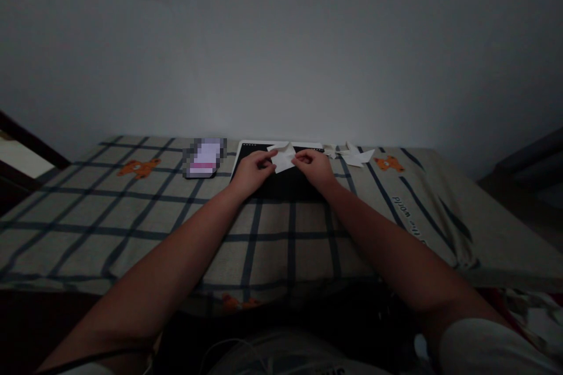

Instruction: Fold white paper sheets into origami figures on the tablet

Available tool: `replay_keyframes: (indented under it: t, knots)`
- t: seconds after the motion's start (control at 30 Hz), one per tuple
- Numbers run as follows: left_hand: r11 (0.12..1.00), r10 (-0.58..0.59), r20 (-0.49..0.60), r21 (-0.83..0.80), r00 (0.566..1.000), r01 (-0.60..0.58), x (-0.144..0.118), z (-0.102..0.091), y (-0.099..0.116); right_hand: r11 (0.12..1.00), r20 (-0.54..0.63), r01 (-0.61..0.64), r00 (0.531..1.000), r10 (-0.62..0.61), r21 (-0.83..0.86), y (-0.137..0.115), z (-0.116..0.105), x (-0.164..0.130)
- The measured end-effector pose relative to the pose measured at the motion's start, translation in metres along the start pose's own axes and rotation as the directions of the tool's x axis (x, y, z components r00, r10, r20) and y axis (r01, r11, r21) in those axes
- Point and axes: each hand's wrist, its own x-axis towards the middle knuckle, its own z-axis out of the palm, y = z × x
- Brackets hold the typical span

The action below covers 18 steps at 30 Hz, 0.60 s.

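A folded white paper piece (284,157) with pointed corners lies over a dark tablet (281,181) on the checked cloth. My left hand (253,169) pinches its left side and my right hand (313,166) pinches its right side. Both hands rest on the dark tablet, fingers closed on the paper. The dim light hides the paper's exact folds.
Folded white paper shapes (354,155) lie just right of the tablet near the wall. A blurred-out small object (204,157) lies to its left. The checked cloth (132,211) with orange bear prints covers the surface. A grey wall stands right behind.
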Motion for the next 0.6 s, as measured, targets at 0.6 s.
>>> replay_keyframes:
  t: [0.6]
  knots:
    - [0.931,-0.35,-0.066,-0.138,0.935,0.339,0.0,0.003,0.007,0.683,0.29,0.564,0.826,-0.484,-0.464,-0.021,-0.006,-0.009]
